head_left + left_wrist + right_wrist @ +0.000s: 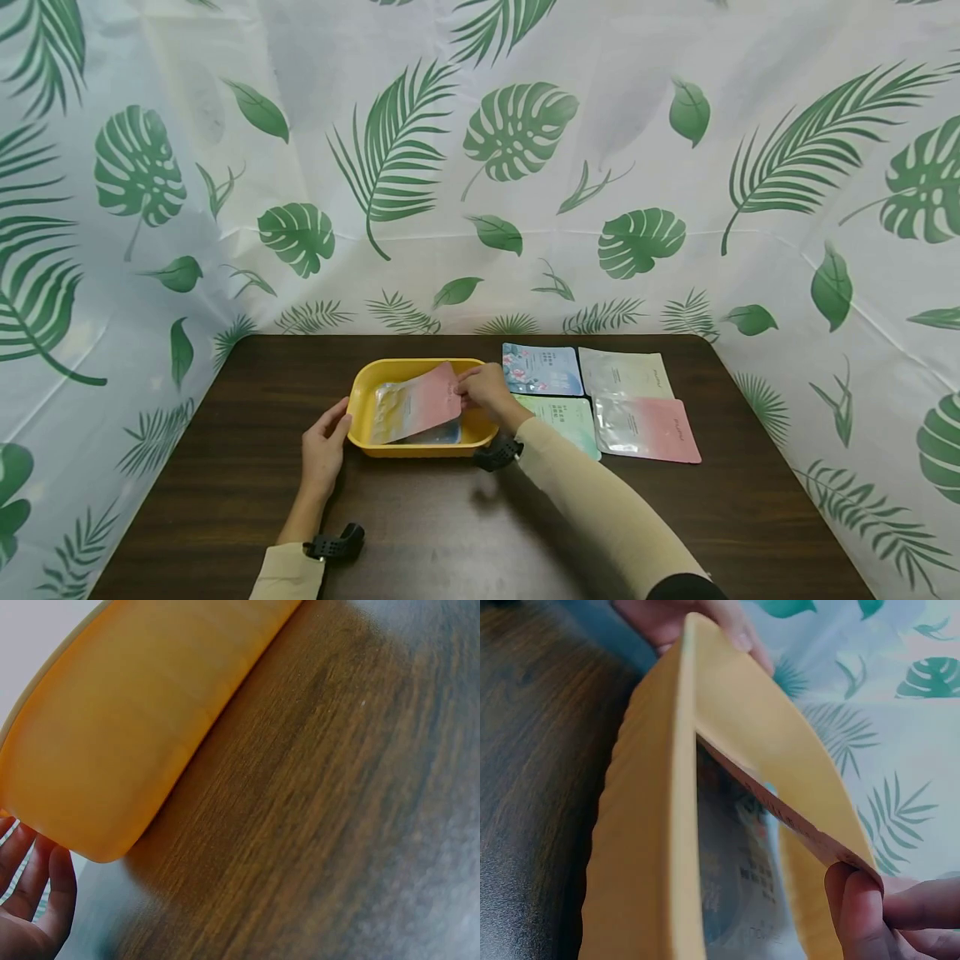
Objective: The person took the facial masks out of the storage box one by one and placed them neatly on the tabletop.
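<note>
My right hand [486,390] pinches the pink end of a pink and silver face-mask packet [431,400] between thumb and fingers. The packet slants inside a yellow plastic basket [360,447], its silver end lower and to the left. Beneath it lies a bluish packet [442,432], mostly covered; printing on it shows in the right wrist view. Against the basket's left end, the fingers of my left hand [324,442] touch the outer wall near the rim. In the left wrist view, those fingers [63,881] look loosely bent beside the wall.
Right of the basket, packets lie flat in two rows: a blue floral one [542,370], a cream one [626,372], a green one [566,421] partly behind my right arm, and another pink and silver one [652,429]. A leaf-print sheet [420,275] hangs behind the dark wooden table [420,525].
</note>
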`<act>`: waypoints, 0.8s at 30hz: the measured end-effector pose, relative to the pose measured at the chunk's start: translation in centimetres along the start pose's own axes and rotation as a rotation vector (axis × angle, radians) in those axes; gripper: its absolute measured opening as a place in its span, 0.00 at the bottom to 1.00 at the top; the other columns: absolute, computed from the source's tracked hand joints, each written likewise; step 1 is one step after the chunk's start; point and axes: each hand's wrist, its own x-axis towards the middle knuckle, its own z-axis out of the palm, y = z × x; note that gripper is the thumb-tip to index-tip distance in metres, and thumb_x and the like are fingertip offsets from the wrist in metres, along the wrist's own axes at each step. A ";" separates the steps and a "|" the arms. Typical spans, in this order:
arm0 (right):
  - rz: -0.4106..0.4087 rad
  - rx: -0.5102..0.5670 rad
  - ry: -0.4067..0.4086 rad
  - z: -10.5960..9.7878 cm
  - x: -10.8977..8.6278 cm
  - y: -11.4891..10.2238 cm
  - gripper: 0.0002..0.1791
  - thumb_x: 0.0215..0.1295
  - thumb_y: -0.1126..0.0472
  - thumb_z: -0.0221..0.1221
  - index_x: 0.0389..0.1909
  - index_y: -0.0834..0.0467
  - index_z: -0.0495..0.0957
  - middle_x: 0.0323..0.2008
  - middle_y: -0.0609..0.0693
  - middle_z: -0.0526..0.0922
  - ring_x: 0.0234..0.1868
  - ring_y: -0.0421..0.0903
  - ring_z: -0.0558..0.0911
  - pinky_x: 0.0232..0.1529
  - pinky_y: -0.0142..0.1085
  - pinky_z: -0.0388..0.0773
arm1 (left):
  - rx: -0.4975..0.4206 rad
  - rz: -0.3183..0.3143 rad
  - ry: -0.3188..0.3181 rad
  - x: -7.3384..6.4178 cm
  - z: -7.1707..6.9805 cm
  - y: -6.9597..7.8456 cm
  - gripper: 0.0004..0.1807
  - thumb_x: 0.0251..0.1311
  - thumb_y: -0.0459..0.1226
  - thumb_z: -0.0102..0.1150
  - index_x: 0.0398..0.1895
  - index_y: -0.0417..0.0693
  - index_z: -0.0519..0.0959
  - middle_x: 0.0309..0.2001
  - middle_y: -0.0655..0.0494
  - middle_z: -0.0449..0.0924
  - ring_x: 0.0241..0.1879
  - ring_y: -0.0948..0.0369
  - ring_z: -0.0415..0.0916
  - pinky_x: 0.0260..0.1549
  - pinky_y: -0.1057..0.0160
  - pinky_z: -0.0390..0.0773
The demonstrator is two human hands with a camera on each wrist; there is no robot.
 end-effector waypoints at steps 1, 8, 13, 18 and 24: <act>0.006 0.007 -0.003 -0.1 0.0 0.0 0.08 0.59 0.72 0.61 0.39 0.71 0.83 0.21 0.53 0.81 0.15 0.40 0.79 0.29 0.37 0.84 | -0.002 -0.003 0.000 0.1 0.0 0.0 0.22 0.71 0.37 0.51 0.66 0.40 0.71 0.66 0.42 0.71 0.49 0.78 0.71 0.43 0.84 0.72; 0.027 0.052 -0.009 -1.0 0.0 -0.1 0.10 0.59 0.72 0.61 0.41 0.71 0.83 0.21 0.53 0.82 0.16 0.40 0.80 0.29 0.35 0.84 | -0.011 0.001 -0.002 0.2 0.0 0.0 0.21 0.70 0.33 0.51 0.65 0.38 0.71 0.66 0.41 0.71 0.48 0.81 0.69 0.43 0.85 0.71; 0.018 0.067 0.005 -1.7 -0.3 0.0 0.10 0.60 0.71 0.61 0.41 0.70 0.84 0.23 0.53 0.83 0.17 0.40 0.80 0.26 0.33 0.82 | 0.010 0.022 0.010 0.0 0.1 -0.1 0.21 0.71 0.36 0.51 0.65 0.40 0.72 0.66 0.43 0.72 0.50 0.77 0.69 0.45 0.86 0.70; 0.024 0.095 0.000 -2.4 -0.6 -0.1 0.11 0.61 0.71 0.60 0.42 0.70 0.83 0.22 0.52 0.82 0.17 0.40 0.79 0.23 0.29 0.80 | 0.031 0.028 0.026 0.0 0.2 -0.2 0.21 0.72 0.39 0.51 0.64 0.40 0.73 0.66 0.44 0.72 0.55 0.69 0.69 0.44 0.86 0.70; 0.032 0.122 0.005 -3.3 -0.8 0.0 0.10 0.61 0.71 0.60 0.42 0.70 0.82 0.21 0.51 0.82 0.17 0.39 0.79 0.22 0.29 0.80 | 0.018 0.027 0.037 -0.1 0.4 -0.1 0.20 0.71 0.37 0.51 0.63 0.37 0.72 0.63 0.41 0.73 0.48 0.74 0.70 0.42 0.85 0.72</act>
